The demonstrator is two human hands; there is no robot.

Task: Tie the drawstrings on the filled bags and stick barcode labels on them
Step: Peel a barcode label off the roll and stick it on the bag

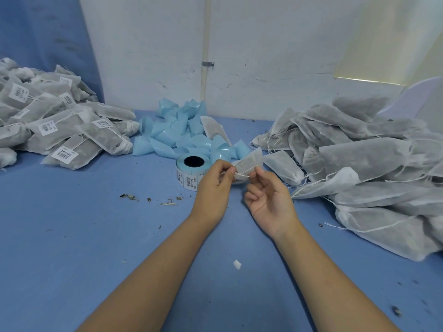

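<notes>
A small white filled bag is held up in the middle of the blue table. My left hand pinches one end of its white drawstring, and my right hand, palm up, pinches the other end close by. Just behind my left hand stands a roll of barcode labels. Labelled bags lie in a pile at the far left. A big heap of unlabelled filled bags with loose strings lies on the right.
Crumpled light-blue label backing strips lie heaped behind the roll, against the white wall. Bits of dry leaf and a small white scrap are scattered on the table in front.
</notes>
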